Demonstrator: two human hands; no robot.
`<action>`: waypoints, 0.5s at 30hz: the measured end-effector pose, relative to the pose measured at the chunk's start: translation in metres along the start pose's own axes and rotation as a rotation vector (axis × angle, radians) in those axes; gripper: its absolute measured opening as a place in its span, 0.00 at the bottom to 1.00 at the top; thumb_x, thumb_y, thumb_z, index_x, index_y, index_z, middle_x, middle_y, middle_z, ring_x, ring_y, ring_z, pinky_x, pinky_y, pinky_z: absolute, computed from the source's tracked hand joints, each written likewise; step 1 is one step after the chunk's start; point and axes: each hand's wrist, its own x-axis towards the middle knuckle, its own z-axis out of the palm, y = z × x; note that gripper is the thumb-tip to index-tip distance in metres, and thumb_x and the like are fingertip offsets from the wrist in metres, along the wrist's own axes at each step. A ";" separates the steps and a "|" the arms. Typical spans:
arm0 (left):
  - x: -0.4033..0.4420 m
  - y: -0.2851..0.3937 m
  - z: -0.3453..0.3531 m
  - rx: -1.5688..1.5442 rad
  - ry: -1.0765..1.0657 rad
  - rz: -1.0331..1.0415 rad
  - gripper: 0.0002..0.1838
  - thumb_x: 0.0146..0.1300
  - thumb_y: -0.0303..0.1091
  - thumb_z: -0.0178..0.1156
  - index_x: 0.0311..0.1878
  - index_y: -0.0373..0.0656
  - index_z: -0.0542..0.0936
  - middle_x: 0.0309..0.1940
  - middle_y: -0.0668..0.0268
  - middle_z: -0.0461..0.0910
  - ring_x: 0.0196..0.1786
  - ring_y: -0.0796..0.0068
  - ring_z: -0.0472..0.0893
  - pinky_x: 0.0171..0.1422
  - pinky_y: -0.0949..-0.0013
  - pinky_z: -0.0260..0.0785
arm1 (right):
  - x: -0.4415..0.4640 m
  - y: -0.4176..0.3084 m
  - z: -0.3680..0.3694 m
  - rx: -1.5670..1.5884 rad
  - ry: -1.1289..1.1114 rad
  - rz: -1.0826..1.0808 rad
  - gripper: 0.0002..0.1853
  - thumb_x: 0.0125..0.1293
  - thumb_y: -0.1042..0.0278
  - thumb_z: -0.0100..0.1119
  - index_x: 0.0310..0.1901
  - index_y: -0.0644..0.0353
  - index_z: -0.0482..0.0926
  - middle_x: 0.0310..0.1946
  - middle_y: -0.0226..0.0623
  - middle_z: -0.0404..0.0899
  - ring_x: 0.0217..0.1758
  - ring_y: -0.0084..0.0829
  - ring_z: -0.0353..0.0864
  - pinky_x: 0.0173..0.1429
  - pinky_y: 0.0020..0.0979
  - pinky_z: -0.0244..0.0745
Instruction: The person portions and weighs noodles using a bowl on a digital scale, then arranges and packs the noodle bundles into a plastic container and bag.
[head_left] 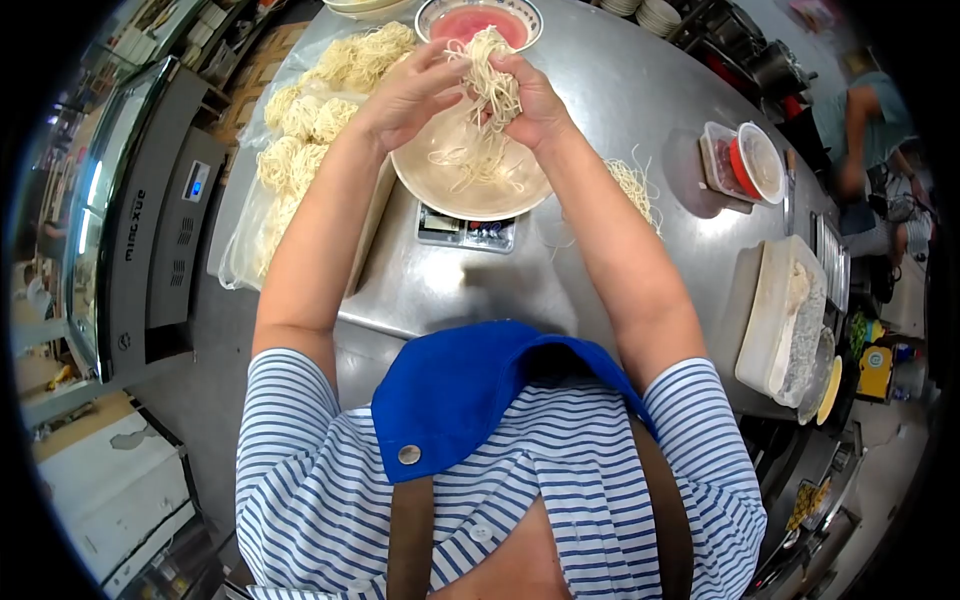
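Above a wide pale bowl (418, 165) on a digital scale (436, 228), my right hand (538, 105) grips a hanging bundle of noodles (492, 85). My left hand (412, 95) is beside the bundle at its left, fingers spread and curved, holding nothing that I can make out. Loose noodles (480, 165) lie inside the bowl below. Left of my left arm, a plastic-lined tray (240, 262) holds several nests of noodles (300, 118). More loose strands (632, 190) lie on the metal table just right of my right forearm.
A patterned bowl with pink contents (530, 22) stands behind the noodle bowl on the metal table (640, 95). Toward the right are stacked tubs (762, 165) and a white bin (765, 330). Another person (880, 120) is at the far right. A grey appliance (165, 200) stands left.
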 end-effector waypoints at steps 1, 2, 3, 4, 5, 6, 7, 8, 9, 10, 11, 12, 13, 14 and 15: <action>0.001 0.000 -0.001 0.179 -0.167 -0.068 0.12 0.61 0.32 0.62 0.45 0.37 0.77 0.32 0.68 0.80 0.36 0.79 0.79 0.44 0.70 0.73 | 0.001 0.001 0.003 -0.020 0.003 0.006 0.16 0.59 0.56 0.60 0.41 0.62 0.78 0.26 0.34 0.79 0.23 0.28 0.78 0.22 0.34 0.77; 0.004 0.001 -0.002 0.358 -0.334 -0.135 0.13 0.61 0.34 0.62 0.45 0.37 0.77 0.32 0.68 0.80 0.35 0.79 0.79 0.42 0.70 0.73 | 0.002 0.002 0.006 -0.041 0.005 0.011 0.16 0.59 0.57 0.61 0.41 0.62 0.78 0.25 0.33 0.78 0.23 0.27 0.78 0.21 0.33 0.77; 0.008 0.004 -0.001 0.425 -0.397 -0.166 0.18 0.62 0.36 0.62 0.52 0.38 0.75 0.37 0.67 0.79 0.39 0.79 0.77 0.46 0.70 0.71 | 0.002 0.002 0.009 -0.058 -0.010 0.017 0.17 0.60 0.57 0.62 0.42 0.63 0.78 0.28 0.34 0.78 0.26 0.28 0.79 0.23 0.35 0.77; 0.007 0.004 -0.001 0.424 -0.396 -0.164 0.18 0.62 0.36 0.62 0.52 0.38 0.75 0.37 0.67 0.79 0.39 0.79 0.77 0.46 0.70 0.71 | 0.002 0.003 0.008 -0.060 -0.011 0.018 0.17 0.60 0.57 0.62 0.42 0.63 0.78 0.28 0.34 0.78 0.26 0.28 0.79 0.23 0.35 0.77; 0.007 0.003 0.001 0.463 -0.355 -0.088 0.16 0.61 0.35 0.62 0.50 0.38 0.75 0.35 0.68 0.79 0.37 0.79 0.77 0.43 0.73 0.71 | 0.001 0.004 0.007 -0.099 -0.005 0.002 0.22 0.61 0.50 0.60 0.46 0.62 0.76 0.33 0.35 0.79 0.32 0.28 0.80 0.28 0.35 0.79; 0.005 0.003 0.006 0.502 -0.314 -0.013 0.15 0.60 0.33 0.63 0.48 0.38 0.76 0.34 0.68 0.79 0.35 0.80 0.78 0.39 0.75 0.72 | 0.000 0.004 0.007 -0.138 0.002 -0.014 0.28 0.61 0.43 0.59 0.50 0.60 0.74 0.37 0.35 0.79 0.37 0.29 0.81 0.34 0.35 0.82; 0.003 -0.001 0.007 0.500 -0.316 -0.015 0.15 0.60 0.33 0.63 0.48 0.38 0.76 0.34 0.68 0.79 0.35 0.80 0.78 0.39 0.75 0.72 | -0.002 0.004 0.007 -0.138 0.005 -0.014 0.28 0.61 0.43 0.59 0.50 0.60 0.74 0.37 0.35 0.79 0.37 0.29 0.81 0.34 0.35 0.82; 0.002 -0.005 0.006 0.537 -0.273 0.088 0.16 0.59 0.32 0.63 0.49 0.38 0.75 0.34 0.68 0.79 0.35 0.80 0.78 0.40 0.75 0.72 | -0.004 0.005 0.007 -0.217 0.032 -0.023 0.31 0.60 0.40 0.58 0.52 0.60 0.73 0.41 0.35 0.78 0.41 0.30 0.81 0.40 0.36 0.81; 0.002 -0.007 0.007 0.574 -0.230 0.192 0.18 0.59 0.30 0.63 0.51 0.38 0.74 0.34 0.69 0.79 0.35 0.80 0.78 0.41 0.75 0.72 | -0.005 0.005 0.008 -0.296 0.058 -0.034 0.34 0.59 0.37 0.58 0.54 0.60 0.72 0.45 0.36 0.77 0.45 0.32 0.80 0.46 0.37 0.80; 0.001 -0.007 0.007 0.574 -0.233 0.191 0.18 0.59 0.30 0.63 0.51 0.38 0.74 0.34 0.69 0.79 0.35 0.80 0.78 0.41 0.75 0.72 | -0.005 0.006 0.007 -0.295 0.060 -0.036 0.34 0.59 0.37 0.58 0.54 0.60 0.72 0.45 0.36 0.77 0.45 0.32 0.80 0.46 0.37 0.80; 0.001 -0.007 0.006 0.607 -0.241 0.212 0.22 0.59 0.30 0.63 0.56 0.37 0.71 0.39 0.67 0.78 0.39 0.80 0.78 0.44 0.75 0.71 | -0.006 0.007 0.006 -0.352 0.059 -0.085 0.36 0.57 0.33 0.57 0.52 0.62 0.73 0.43 0.36 0.77 0.44 0.32 0.79 0.46 0.35 0.79; 0.000 -0.007 0.006 0.640 -0.247 0.233 0.26 0.60 0.29 0.63 0.60 0.36 0.67 0.43 0.66 0.78 0.44 0.79 0.77 0.47 0.75 0.71 | -0.006 0.008 0.006 -0.410 0.057 -0.134 0.39 0.55 0.29 0.57 0.50 0.63 0.75 0.40 0.37 0.78 0.42 0.31 0.79 0.46 0.33 0.77; 0.003 -0.008 0.006 0.640 -0.246 0.233 0.26 0.60 0.29 0.63 0.60 0.36 0.67 0.43 0.66 0.78 0.44 0.79 0.77 0.47 0.75 0.71 | -0.005 0.009 0.006 -0.410 0.057 -0.133 0.39 0.55 0.29 0.57 0.50 0.63 0.75 0.40 0.37 0.78 0.42 0.31 0.79 0.46 0.33 0.77; 0.006 -0.010 0.005 0.625 -0.251 0.284 0.26 0.59 0.28 0.63 0.60 0.36 0.67 0.44 0.66 0.78 0.44 0.79 0.77 0.47 0.75 0.71 | -0.003 0.011 0.007 -0.340 0.014 -0.166 0.40 0.55 0.28 0.56 0.51 0.62 0.74 0.41 0.37 0.77 0.44 0.32 0.79 0.47 0.34 0.76; 0.006 -0.010 0.007 0.609 -0.255 0.335 0.26 0.59 0.27 0.62 0.60 0.37 0.67 0.44 0.65 0.78 0.44 0.79 0.77 0.47 0.75 0.71 | -0.003 0.013 0.010 -0.269 -0.028 -0.198 0.40 0.54 0.26 0.54 0.51 0.60 0.74 0.42 0.38 0.77 0.45 0.33 0.79 0.48 0.34 0.76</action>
